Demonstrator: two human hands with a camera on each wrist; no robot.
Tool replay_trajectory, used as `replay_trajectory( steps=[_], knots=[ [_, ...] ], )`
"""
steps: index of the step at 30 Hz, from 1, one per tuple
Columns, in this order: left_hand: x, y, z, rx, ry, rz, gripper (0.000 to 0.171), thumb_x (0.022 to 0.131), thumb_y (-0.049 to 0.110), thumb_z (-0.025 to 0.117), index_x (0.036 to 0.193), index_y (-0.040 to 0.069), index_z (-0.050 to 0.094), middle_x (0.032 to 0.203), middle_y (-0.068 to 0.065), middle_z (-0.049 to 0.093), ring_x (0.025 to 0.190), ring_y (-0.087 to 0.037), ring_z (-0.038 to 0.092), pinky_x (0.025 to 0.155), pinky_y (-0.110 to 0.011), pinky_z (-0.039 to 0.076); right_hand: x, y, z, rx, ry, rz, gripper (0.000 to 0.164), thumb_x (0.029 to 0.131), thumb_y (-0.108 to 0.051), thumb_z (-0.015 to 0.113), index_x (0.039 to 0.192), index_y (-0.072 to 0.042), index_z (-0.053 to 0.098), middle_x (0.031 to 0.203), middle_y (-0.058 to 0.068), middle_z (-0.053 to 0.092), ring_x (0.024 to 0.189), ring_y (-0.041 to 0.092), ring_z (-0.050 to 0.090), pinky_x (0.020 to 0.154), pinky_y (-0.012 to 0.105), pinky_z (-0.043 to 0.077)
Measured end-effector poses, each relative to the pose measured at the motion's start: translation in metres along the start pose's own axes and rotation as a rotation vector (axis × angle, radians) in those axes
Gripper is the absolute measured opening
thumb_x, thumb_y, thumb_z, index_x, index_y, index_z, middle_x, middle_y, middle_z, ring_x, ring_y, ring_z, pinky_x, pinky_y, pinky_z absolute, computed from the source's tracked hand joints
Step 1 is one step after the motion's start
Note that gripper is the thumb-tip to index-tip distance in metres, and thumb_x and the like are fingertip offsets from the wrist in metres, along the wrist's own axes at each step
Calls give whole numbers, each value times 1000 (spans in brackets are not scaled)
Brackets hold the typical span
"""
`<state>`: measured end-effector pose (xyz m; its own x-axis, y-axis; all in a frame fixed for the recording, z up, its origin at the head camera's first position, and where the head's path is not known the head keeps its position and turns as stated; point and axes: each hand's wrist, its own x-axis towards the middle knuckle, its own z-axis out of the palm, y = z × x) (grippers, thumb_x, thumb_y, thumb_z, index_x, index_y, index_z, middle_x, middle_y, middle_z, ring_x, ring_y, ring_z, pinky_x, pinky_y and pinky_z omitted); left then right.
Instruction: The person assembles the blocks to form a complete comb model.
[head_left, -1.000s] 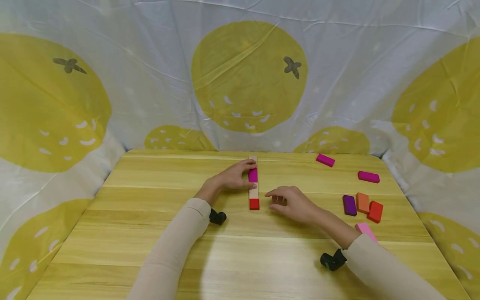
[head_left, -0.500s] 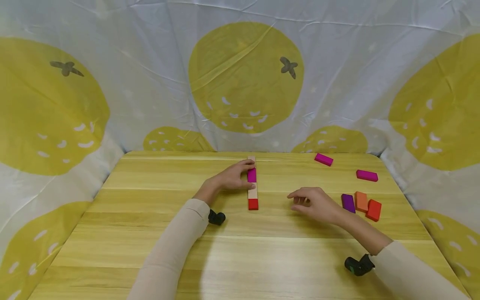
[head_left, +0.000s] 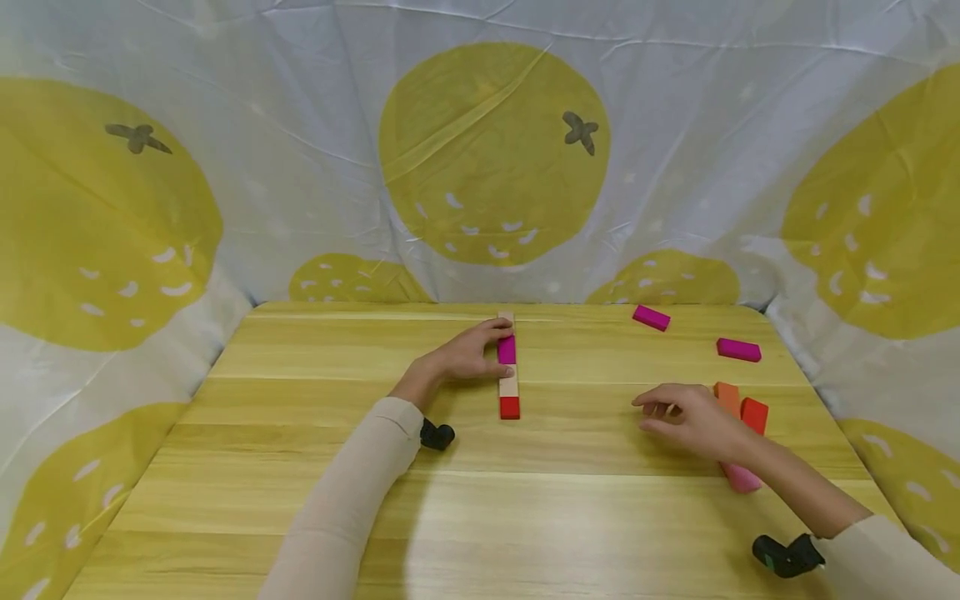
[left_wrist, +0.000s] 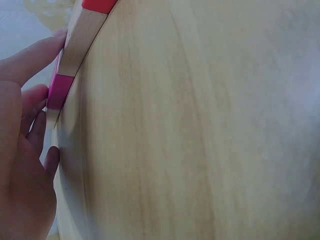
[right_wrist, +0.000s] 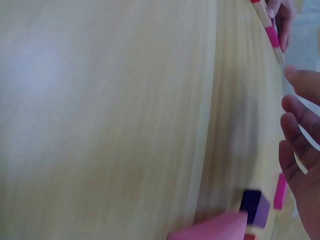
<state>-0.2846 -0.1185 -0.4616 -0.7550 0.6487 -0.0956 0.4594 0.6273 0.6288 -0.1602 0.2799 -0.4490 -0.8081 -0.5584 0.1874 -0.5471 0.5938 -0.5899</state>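
A straight row of small wooden blocks lies on the table: a red block point(head_left: 509, 407) nearest, then a plain wood block point(head_left: 508, 386), a magenta block point(head_left: 507, 350) and another plain one point(head_left: 506, 317). My left hand point(head_left: 467, 353) rests over the row from the left. Its straight thumb point(left_wrist: 42, 52) touches the nearer plain block, and its fingertips reach the far part. My right hand point(head_left: 693, 423) hovers with loosely bent fingers and nothing in them. It is nearest the right-hand blocks: orange point(head_left: 726, 395), red point(head_left: 755, 415), pink point(head_left: 741, 477) and purple point(right_wrist: 262, 212), which the hand hides in the head view.
Two more magenta blocks lie at the back right, one point(head_left: 651, 317) by the far edge and one point(head_left: 738, 350) closer to the side. A patterned curtain point(head_left: 315, 167) hangs behind the wooden table point(head_left: 570, 533). Black cameras sit at both wrists.
My right hand has moved right, away from the row and over to the loose blocks, and now covers the purple one in the head view. My left hand stays at the row.
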Motion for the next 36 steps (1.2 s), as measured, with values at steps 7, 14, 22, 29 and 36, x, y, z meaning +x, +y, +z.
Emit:
replay_trajectory(
  steps=[7, 14, 22, 29, 36],
  knots=[
    [2, 0, -2, 4, -3, -11, 80, 94, 34, 77, 158, 3, 40, 167, -6, 28, 155, -26, 19, 123, -38, 20, -35, 17, -22, 37, -20, 20, 26, 87, -12, 85, 111, -9, 77, 99, -5, 70, 84, 11, 62, 69, 28, 56],
    [0, -3, -4, 3, 4, -8, 81, 94, 34, 77, 159, 2, 39, 168, -8, 27, 155, -27, 19, 123, -39, 20, -68, 38, -40, 35, -28, 22, 32, 87, -4, 84, 116, -11, 75, 110, -2, 72, 93, 11, 63, 76, 20, 52],
    [6, 1, -2, 9, -6, 4, 79, 94, 34, 76, 158, 3, 41, 167, -6, 28, 154, -26, 21, 123, -37, 21, -102, 47, -52, 78, -159, 145, 54, 85, -20, 88, 134, -14, 67, 130, 0, 63, 110, 0, 56, 86, 16, 49],
    [6, -1, 1, 10, -11, 0, 80, 94, 33, 77, 159, 4, 40, 167, -5, 28, 154, -25, 21, 123, -36, 21, -106, 52, -51, 24, -246, 102, 67, 83, -24, 89, 143, -14, 60, 138, 5, 54, 115, -2, 48, 86, 18, 48],
    [3, -3, 1, 3, -1, -9, 80, 93, 33, 78, 158, 3, 41, 167, -6, 29, 154, -26, 21, 123, -37, 20, -96, 53, -47, -72, -232, 37, 61, 82, -23, 90, 137, -12, 65, 132, 9, 62, 114, 2, 53, 85, 18, 50]
  ],
)
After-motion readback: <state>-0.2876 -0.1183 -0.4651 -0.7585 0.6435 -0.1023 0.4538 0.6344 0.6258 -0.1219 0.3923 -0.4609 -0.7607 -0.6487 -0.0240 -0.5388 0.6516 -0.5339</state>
